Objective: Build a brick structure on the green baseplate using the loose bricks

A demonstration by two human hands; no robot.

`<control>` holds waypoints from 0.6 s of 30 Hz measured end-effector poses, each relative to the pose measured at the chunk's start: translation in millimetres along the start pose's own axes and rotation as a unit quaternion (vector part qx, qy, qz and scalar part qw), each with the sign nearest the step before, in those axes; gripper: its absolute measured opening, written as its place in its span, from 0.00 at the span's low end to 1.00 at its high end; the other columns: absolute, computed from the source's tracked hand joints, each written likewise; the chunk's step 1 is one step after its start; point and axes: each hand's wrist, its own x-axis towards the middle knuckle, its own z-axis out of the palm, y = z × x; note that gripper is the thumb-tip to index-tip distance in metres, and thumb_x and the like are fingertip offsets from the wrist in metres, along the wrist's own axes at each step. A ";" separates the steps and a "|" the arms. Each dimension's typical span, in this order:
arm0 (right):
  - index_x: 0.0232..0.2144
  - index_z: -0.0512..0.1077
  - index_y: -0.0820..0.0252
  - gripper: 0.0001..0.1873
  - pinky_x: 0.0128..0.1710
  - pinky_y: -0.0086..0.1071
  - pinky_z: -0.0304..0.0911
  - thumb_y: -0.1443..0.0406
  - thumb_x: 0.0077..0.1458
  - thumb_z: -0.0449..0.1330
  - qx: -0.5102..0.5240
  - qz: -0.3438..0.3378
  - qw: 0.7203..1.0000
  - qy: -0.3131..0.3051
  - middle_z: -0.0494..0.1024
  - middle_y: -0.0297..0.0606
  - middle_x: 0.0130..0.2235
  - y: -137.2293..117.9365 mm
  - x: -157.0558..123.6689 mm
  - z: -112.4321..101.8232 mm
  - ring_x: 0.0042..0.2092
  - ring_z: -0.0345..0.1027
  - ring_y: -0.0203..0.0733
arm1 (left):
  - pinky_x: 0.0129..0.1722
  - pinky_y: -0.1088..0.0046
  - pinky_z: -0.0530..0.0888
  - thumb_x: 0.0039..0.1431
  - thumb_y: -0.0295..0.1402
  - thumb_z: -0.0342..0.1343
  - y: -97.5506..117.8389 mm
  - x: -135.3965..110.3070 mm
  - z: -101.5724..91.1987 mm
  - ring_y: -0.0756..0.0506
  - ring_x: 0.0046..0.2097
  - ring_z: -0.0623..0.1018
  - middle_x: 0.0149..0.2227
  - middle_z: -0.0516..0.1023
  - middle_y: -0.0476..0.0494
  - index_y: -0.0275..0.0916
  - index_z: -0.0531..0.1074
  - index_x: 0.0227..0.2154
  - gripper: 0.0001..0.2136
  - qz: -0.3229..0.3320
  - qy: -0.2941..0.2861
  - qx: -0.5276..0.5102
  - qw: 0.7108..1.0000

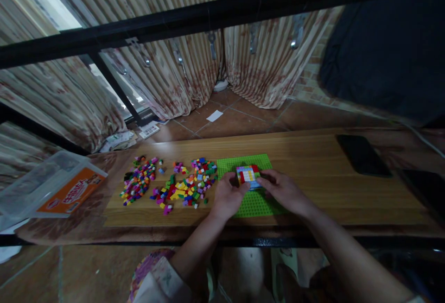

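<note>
A small block of joined toy bricks point(248, 175), red, white, yellow and light blue on top, is held between my two hands above the green baseplate point(243, 160). My left hand point(227, 196) grips its left side, with the thumb at the near edge. On the right side, my right hand point(281, 189) has its thumb and fingers closed on the same block. Whether the block touches the baseplate I cannot tell. Loose coloured bricks point(184, 189) lie spread just left of the baseplate.
Another heap of small bricks point(141, 178) lies farther left on the wooden board point(299, 154). A clear plastic box point(38, 178) with an orange label stands at the far left. A black phone point(363, 154) lies at the right. Behind the table hang striped curtains point(181, 71).
</note>
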 end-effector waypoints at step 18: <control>0.31 0.72 0.60 0.21 0.25 0.30 0.65 0.49 0.57 0.52 0.018 0.069 0.997 0.042 0.77 0.38 0.27 -15.0 1.9 -20.5 0.24 0.68 0.36 | 0.28 0.77 0.69 0.55 0.45 0.54 -1.6 13.0 -57.4 0.49 0.31 0.74 0.30 0.76 0.45 0.33 0.74 0.36 0.17 0.067 0.042 -0.031 0.996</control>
